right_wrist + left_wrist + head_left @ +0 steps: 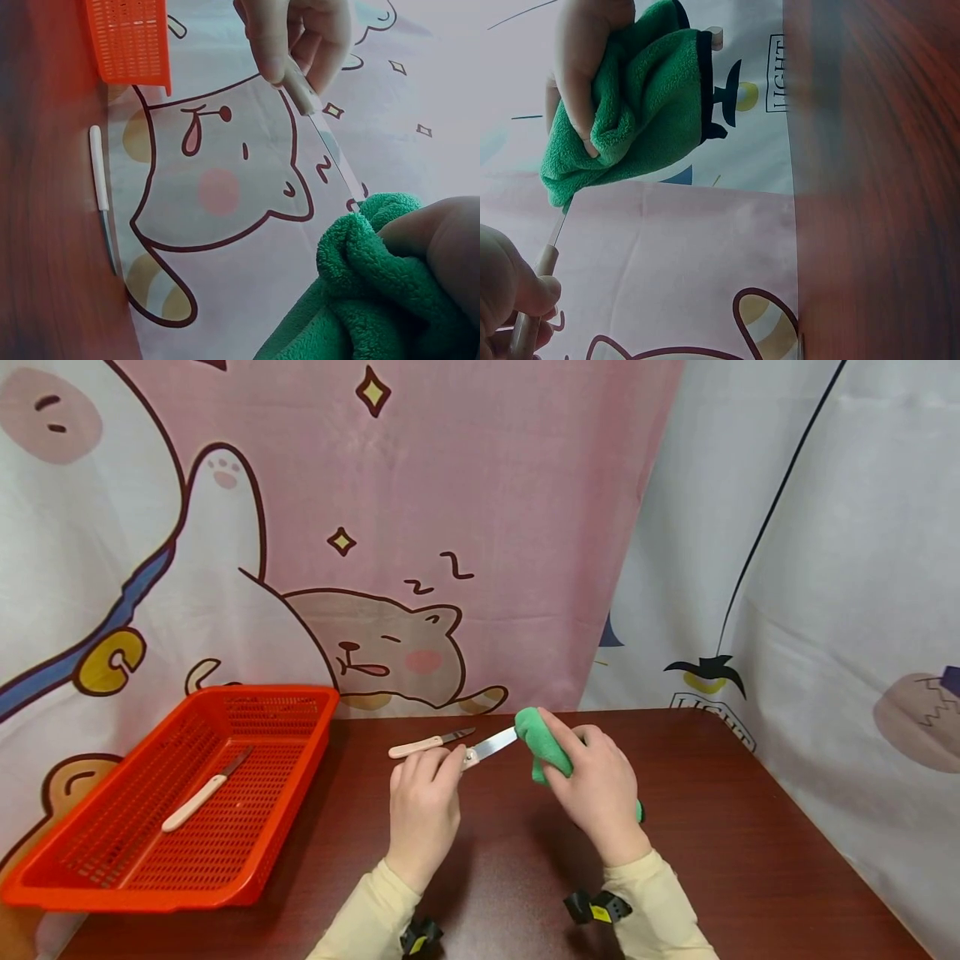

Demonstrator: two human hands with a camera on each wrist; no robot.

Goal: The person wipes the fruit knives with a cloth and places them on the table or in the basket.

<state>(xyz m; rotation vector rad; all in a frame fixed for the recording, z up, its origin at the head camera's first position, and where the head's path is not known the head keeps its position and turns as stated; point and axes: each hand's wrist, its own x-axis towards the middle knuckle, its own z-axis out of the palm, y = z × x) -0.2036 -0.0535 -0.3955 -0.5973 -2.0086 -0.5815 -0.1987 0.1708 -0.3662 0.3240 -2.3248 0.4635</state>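
Observation:
My left hand [425, 806] grips the pale handle of a knife [495, 743], its blade pointing right and upward above the table. In my right hand [596, 785] is a green cloth [542, 743] with a dark edge, bunched around the blade's tip, which it hides. The right wrist view shows the bare part of the blade between the handle and the green cloth [367, 277]. A second knife [420, 747] with a pale handle lies on the table just beyond my left hand.
An orange-red plastic basket [288, 810] stands at the left of the brown table [720, 843]. Inside it lies another pale-handled knife [202, 800]. A printed cartoon curtain [480, 527] hangs behind the table's far edge.

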